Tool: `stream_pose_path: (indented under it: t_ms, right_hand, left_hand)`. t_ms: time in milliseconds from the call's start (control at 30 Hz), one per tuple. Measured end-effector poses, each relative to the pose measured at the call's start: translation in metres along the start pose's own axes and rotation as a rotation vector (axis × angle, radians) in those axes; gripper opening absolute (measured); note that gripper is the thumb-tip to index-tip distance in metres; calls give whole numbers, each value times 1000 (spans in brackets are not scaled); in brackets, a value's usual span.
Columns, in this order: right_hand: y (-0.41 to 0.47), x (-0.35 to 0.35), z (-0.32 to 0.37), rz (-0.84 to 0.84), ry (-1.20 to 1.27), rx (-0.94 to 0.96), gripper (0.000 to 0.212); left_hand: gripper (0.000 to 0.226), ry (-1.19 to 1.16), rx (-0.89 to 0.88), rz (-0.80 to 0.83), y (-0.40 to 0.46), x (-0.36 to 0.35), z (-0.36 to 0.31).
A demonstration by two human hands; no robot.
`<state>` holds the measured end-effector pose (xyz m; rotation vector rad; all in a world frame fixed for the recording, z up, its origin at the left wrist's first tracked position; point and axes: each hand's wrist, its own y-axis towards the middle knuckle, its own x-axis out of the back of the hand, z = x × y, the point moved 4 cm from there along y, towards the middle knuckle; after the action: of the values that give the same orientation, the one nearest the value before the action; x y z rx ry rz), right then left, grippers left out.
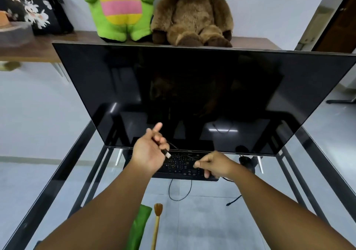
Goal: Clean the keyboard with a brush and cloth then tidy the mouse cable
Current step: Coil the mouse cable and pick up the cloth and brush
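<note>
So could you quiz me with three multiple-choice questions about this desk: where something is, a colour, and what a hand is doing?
1. Where does the wooden-handled brush lie?
A. on the keyboard
B. on the glass desk beside the green cloth
C. on the shelf

2. What colour is the left plush toy behind the black monitor?
A. green
B. blue
C. white

3. What is the left hand doing?
A. resting flat
B. holding the brush
C. holding the thin black cable's plug end

Answers: 1 B, it lies near the desk's front edge; 2 A, green with yellow and pink stripes; 3 C, the fingers pinch the plug above the black keyboard.
</note>
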<state>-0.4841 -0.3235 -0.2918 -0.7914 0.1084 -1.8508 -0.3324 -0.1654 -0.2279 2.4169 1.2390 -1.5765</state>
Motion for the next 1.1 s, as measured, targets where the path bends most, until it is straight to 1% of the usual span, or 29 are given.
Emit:
stream_pose_path:
  t_ms: [67, 133, 233, 300, 367, 400, 433, 533, 633, 733, 800, 833, 867, 900, 967, 1100]
  right_hand:
    - [-6, -2, 2, 88, -4, -1, 22]
    - [-14, 0, 7, 158, -11, 15, 23]
    - [-28, 6, 22, 264, -49, 15, 24]
    - [-36, 14, 34, 328, -62, 18, 24]
    - [-42, 24, 47, 379, -51, 66, 23]
    - [-44, 30, 54, 378, -33, 100, 20]
    - [-45, 36, 60, 350, 0, 135, 18]
    - [-39, 59, 77, 147, 121, 221, 19]
    - [-28, 71, 89, -68, 109, 290, 13]
    - [-11, 73, 82, -262, 108, 298, 18]
    - [-1, 70, 66, -358, 102, 264, 19]
    - [3, 67, 57, -385, 85, 235, 20]
    - [5, 64, 48, -386, 63, 196, 21]
    - [7, 58, 38, -355, 30, 147, 22]
    - [5, 44, 21, -231, -44, 73, 23]
    - [-5, 14, 8, 33, -105, 11, 27]
  left_hand:
    - [39, -74, -123, -168, 8, 11, -11]
    - [37, -85, -201, -290, 12, 21, -17]
    - [39, 16, -265, -361, 21, 34, -19]
    - [40, 227, -306, -413, 28, 46, -16]
    - [38, 546, -321, -425, 33, 56, -10]
    - [37, 676, -280, -380, 34, 57, -5]
    - [37, 768, -200, -303, 34, 57, 4]
    - [35, 878, 82, -1, 17, 44, 36]
    - [42, 929, 212, 259, -10, 27, 65]
    - [54, 859, 285, 398, -26, 12, 79]
    - [67, 727, 340, 437, -30, 2, 79]
    - [67, 640, 350, 440, -31, -2, 76]
    - [62, 543, 343, 430, -30, -6, 71]
    - [55, 439, 321, 403, -30, -9, 64]
    - [45, 239, 233, 301, -25, -13, 48]
    - [41, -37, -35, -30, -9, -2, 17]
